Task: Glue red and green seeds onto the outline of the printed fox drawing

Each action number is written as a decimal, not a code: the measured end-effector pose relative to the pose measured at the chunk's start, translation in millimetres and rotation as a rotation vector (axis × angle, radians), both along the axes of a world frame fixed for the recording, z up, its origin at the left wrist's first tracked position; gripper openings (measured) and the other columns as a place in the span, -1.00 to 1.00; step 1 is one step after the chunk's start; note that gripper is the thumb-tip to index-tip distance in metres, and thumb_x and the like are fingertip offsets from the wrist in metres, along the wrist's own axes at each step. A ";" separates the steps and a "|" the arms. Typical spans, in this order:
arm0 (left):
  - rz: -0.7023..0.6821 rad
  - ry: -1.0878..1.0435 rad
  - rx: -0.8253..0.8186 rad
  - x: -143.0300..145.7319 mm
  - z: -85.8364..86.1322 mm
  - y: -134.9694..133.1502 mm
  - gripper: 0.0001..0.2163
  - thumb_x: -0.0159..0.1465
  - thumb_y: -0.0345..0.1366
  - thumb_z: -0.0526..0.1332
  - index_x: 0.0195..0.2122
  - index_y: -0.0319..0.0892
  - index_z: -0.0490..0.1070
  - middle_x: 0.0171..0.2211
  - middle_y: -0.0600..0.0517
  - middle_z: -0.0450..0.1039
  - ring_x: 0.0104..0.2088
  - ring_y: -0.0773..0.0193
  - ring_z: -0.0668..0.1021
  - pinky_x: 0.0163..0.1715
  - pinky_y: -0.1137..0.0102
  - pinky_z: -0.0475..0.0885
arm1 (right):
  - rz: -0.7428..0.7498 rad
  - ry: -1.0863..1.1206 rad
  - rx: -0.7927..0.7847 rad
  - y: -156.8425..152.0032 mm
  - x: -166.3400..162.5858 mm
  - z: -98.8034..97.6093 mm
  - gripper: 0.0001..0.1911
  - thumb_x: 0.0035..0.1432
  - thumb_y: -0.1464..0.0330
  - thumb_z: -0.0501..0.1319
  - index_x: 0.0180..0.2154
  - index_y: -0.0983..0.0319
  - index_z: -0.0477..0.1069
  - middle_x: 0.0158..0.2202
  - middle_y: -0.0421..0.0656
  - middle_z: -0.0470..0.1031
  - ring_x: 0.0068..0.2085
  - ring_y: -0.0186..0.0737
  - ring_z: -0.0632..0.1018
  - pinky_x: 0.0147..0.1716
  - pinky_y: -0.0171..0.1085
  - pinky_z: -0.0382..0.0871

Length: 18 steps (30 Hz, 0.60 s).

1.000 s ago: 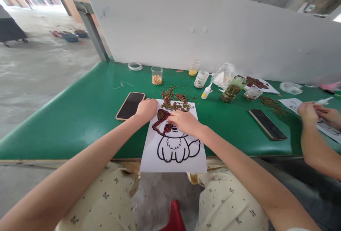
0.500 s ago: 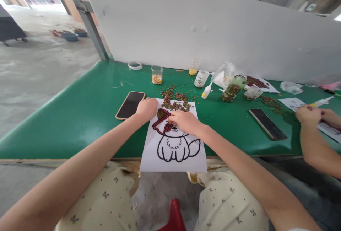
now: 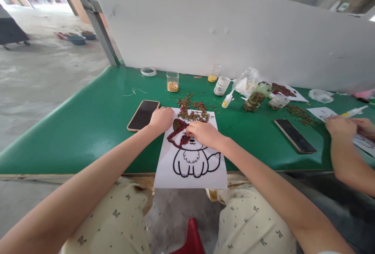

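Note:
A white sheet with a black dog outline [image 3: 191,160] lies on the green table [image 3: 88,129], its lower edge hanging over the front. Red and brown beans fill the dog's hat and one eye patch [image 3: 178,135]. My left hand [image 3: 161,119] rests curled on the sheet's top left corner, beside a dark phone [image 3: 143,115]. My right hand [image 3: 203,133] is over the dog's head, fingertips pinched together at the bean patch; what they hold is too small to make out. A loose pile of beans [image 3: 191,111] lies at the sheet's top edge.
Behind the sheet stand a cup of yellow kernels [image 3: 172,82], small jars [image 3: 221,86], a glue bottle [image 3: 227,100] and a tipped jar of beans [image 3: 256,98]. A second phone [image 3: 294,135] lies to the right. Another person's hands [image 3: 341,126] work on a sheet at far right. A white wall panel backs the table.
My hands have hardly moved. The other person's hands at far right have shifted slightly on their sheet.

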<state>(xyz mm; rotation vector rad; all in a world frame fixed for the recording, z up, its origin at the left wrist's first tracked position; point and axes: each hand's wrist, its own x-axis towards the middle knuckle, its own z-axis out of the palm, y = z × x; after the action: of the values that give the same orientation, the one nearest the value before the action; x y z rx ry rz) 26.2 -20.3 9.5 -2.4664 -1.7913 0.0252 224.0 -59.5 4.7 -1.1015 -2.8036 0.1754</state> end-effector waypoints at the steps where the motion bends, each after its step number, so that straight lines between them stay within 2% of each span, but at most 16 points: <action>1: 0.000 0.002 -0.001 0.2 0.5 -0.3 -0.69 0.20 -0.47 -0.03 -0.15 -0.30 0.46 -0.17 -0.16 0.52 -0.07 0.10 0.51 -0.10 0.31 0.37 | -0.002 -0.004 -0.004 -0.4 -0.1 0.8 -0.82 0.25 0.52 0.06 -0.28 0.22 0.42 -0.27 -0.17 0.44 -0.17 -0.27 0.42 -0.39 -0.34 0.10; 14: -0.001 -0.019 -0.002 -1.0 -1.9 1.3 -0.69 0.19 -0.46 -0.03 -0.17 -0.30 0.47 -0.16 -0.18 0.52 -0.07 0.08 0.51 -0.10 0.28 0.37 | -0.028 -0.014 0.008 -1.9 0.8 5.6 -0.84 0.26 0.48 0.08 -0.28 0.21 0.42 -0.26 -0.18 0.46 -0.16 -0.28 0.44 -0.41 -0.33 0.09; 18: -0.004 -0.019 -0.006 -0.7 -1.7 1.1 -0.68 0.20 -0.47 -0.03 -0.14 -0.30 0.46 -0.15 -0.17 0.52 -0.06 0.08 0.51 -0.09 0.29 0.37 | -0.130 0.019 0.069 3.9 6.1 6.0 -0.83 0.27 0.45 0.08 -0.29 0.19 0.44 -0.27 -0.18 0.46 -0.18 -0.26 0.44 -0.41 -0.32 0.11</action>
<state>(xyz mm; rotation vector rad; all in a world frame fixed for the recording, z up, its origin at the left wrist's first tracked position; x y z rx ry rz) 25.5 -19.2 7.9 -2.4830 -1.7958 0.0070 230.1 -55.6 10.7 -1.2539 -2.6880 0.0754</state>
